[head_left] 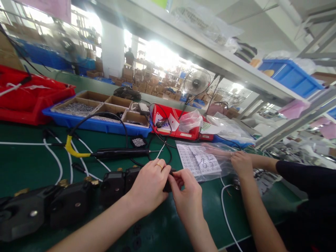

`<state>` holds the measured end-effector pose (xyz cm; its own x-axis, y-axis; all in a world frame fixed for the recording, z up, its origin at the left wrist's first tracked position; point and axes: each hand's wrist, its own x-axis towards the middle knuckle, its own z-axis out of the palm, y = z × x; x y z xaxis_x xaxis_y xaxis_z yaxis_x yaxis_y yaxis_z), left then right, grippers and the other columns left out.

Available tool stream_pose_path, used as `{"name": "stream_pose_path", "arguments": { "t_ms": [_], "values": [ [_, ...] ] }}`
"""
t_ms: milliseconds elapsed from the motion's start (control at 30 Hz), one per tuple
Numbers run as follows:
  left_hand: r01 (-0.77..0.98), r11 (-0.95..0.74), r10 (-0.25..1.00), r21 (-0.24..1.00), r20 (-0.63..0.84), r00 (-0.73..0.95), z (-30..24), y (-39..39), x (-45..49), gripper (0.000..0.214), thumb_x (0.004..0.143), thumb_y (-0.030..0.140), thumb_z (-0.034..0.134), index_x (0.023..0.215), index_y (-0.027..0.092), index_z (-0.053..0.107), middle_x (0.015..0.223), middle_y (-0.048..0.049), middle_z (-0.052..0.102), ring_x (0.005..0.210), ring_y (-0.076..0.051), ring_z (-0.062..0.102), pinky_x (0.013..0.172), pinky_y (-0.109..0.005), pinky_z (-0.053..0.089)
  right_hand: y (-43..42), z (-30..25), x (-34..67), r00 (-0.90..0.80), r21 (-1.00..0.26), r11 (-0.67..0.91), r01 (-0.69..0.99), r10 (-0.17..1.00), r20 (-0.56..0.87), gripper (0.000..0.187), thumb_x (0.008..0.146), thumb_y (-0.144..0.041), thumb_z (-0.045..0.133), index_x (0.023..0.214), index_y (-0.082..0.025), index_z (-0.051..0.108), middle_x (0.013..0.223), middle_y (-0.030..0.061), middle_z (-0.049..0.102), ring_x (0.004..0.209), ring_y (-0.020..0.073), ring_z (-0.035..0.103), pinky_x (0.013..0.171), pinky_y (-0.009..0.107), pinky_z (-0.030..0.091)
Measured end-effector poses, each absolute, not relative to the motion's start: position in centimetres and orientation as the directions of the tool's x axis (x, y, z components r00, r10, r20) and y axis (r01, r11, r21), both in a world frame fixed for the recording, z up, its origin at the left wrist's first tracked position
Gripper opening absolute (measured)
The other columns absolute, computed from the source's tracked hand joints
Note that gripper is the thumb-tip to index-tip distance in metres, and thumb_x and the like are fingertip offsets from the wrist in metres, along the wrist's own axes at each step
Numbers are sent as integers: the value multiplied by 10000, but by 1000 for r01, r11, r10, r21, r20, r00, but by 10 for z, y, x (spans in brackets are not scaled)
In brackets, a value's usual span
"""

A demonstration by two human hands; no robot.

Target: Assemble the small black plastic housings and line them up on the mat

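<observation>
Factory bench under a green mat (31, 164), with a shelf overhead and cartons and a fan (196, 82) far behind in the glare. At lower centre of the frame the left hand (149, 185), with a ring on one finger, curled over a small black housing (167, 188), fingers closed down on its top. It seemed to be pinned against the mat to keep it steady. The right hand (187, 197) met it from the right, thumb and fingertips pinched together on the exposed end. Only a sliver of the piece showed between the two hands. More black housings (70, 203) stood in a row to the lower left, probably kept within easy reach. A powered screwdriver (120, 153) lay just above the hands, tip pointing right. A blue tray (97, 124) of compartmented small parts sat above that. At right, a co-worker's hand (241, 163) rested on a plastic bag (207, 162).
</observation>
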<state>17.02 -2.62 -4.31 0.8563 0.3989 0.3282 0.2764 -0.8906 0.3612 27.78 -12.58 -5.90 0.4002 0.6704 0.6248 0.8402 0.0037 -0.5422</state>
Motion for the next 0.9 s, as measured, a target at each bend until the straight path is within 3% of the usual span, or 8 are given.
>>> {"name": "stream_pose_path", "arguments": {
  "t_ms": [167, 267, 367, 467, 667, 900],
  "values": [
    [287, -883, 416, 370, 337, 844, -42, -23, 166, 348, 700, 112, 612, 1045, 143, 636, 1075, -114, 619, 1044, -300, 579, 944, -462, 515, -124, -59, 275, 392, -552, 11, 834, 692, 606, 256, 995, -302, 543, 780, -167, 571, 740, -5, 521, 616, 110, 501, 546, 204, 424],
    [288, -884, 415, 368, 331, 848, -40, -22, 163, 355, 687, 118, 608, 1038, 151, 636, 1045, -106, 618, 1016, -302, 583, 911, -467, 515, -130, -55, 277, 404, -582, 8, 813, 713, 574, 153, 961, -320, 628, 979, -168, 621, 788, -5, 559, 600, 105, 522, 514, 193, 455],
    [285, -888, 409, 360, 334, 849, -39, -21, 163, 351, 680, 116, 602, 1027, 153, 636, 1030, -104, 617, 1000, -302, 586, 894, -467, 518, -135, -48, 281, 349, -564, 55, 824, 736, 580, 219, 974, -251, 596, 1177, -172, 605, 913, 23, 603, 676, 104, 588, 597, 185, 530],
    [266, -905, 384, 332, 369, 846, -41, -22, 165, 368, 672, 99, 590, 1035, 145, 635, 1062, -117, 623, 1017, -311, 588, 904, -475, 519, -137, -40, 283, 234, -491, 111, 864, 776, 586, 195, 984, -136, 509, 1094, -186, 663, 992, 41, 623, 853, 127, 631, 754, 205, 547],
    [247, -914, 367, 321, 403, 838, -43, -25, 166, 386, 642, 76, 590, 1021, 132, 642, 1055, -127, 635, 1016, -315, 596, 916, -473, 525, -134, -38, 281, 176, -409, 99, 907, 794, 582, 239, 1008, -124, 443, 987, -148, 680, 901, 57, 614, 771, 153, 617, 648, 243, 494],
    [275, -901, 399, 334, 394, 828, -45, -22, 160, 358, 694, 101, 637, 1050, 136, 637, 1071, -118, 643, 1011, -301, 608, 917, -456, 530, -130, -53, 274, 304, -511, 66, 857, 737, 604, 169, 997, -156, 507, 923, -148, 659, 893, 54, 612, 777, 153, 604, 692, 252, 508]
  ]
}}
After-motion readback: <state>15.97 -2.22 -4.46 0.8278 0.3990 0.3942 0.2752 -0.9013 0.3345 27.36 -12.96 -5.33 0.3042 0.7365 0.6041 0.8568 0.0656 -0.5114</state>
